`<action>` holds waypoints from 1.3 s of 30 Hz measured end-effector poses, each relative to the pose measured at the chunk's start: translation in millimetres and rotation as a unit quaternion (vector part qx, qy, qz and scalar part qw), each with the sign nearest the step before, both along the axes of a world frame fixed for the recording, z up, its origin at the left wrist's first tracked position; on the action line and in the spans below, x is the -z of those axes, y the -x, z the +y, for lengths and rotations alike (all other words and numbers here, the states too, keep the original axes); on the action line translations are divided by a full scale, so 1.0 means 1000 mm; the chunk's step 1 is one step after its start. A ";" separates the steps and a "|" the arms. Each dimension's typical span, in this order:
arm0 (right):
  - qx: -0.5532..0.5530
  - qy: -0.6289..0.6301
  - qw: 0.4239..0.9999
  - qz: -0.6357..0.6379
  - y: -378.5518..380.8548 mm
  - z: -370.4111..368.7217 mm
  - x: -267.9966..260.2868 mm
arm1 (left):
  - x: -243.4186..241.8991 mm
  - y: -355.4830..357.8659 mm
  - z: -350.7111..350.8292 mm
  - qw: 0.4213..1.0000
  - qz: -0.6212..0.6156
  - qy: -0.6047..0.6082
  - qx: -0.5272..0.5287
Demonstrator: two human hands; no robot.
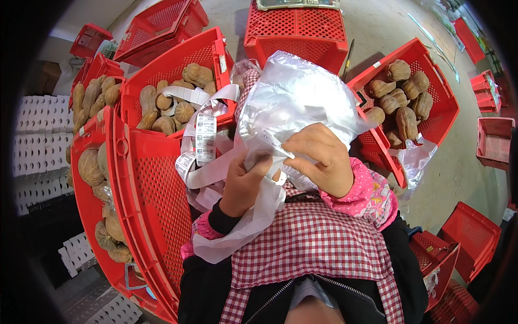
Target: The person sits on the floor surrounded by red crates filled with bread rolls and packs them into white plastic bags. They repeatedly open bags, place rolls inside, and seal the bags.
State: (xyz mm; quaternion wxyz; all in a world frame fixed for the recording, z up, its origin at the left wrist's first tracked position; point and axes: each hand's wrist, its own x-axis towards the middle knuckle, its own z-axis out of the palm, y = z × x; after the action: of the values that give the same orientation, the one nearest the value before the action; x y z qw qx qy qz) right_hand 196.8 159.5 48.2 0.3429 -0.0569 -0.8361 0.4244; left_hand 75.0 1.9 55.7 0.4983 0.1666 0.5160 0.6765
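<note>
My left hand (245, 182) grips a strip of label backing paper (251, 222) between thumb and fingers, its tail hanging over the checked apron. My right hand (319, 158) pinches the edge of a white printed label (275, 143) just right of the left fingers. Beneath and beyond both hands lies a clear plastic bag (303, 93), bright with glare. To the left, a long curled strip of printed labels (205, 139) drapes over a crate edge. Whether the pinched label is fully off its backing, I cannot tell.
Red plastic crates hold brown squashes (406, 121) at right and more squashes (184, 111) at left. A tall red crate wall (162, 202) stands close by my left arm. Ahead, a scale (297, 4) rests on an upturned red crate (295, 40). Beside it is a yellow-handled tool (348, 60).
</note>
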 end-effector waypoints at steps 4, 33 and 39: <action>-0.012 0.036 0.999 -0.012 -0.008 0.003 0.003 | 0.009 0.006 0.001 0.924 0.383 0.007 -0.002; -0.151 -0.070 0.965 -0.202 -0.076 0.042 0.082 | -0.042 0.108 -0.079 0.675 0.582 0.216 -0.399; -0.187 -0.129 0.945 -0.236 -0.057 0.060 0.074 | -0.117 0.172 -0.113 0.515 0.677 0.021 -0.525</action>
State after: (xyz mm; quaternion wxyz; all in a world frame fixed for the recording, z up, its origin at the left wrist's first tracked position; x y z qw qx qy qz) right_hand 254.1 219.6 -25.6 0.0542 0.0469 -0.9362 0.3441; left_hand -97.0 -111.3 173.2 -0.4443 0.2624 0.7048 0.4869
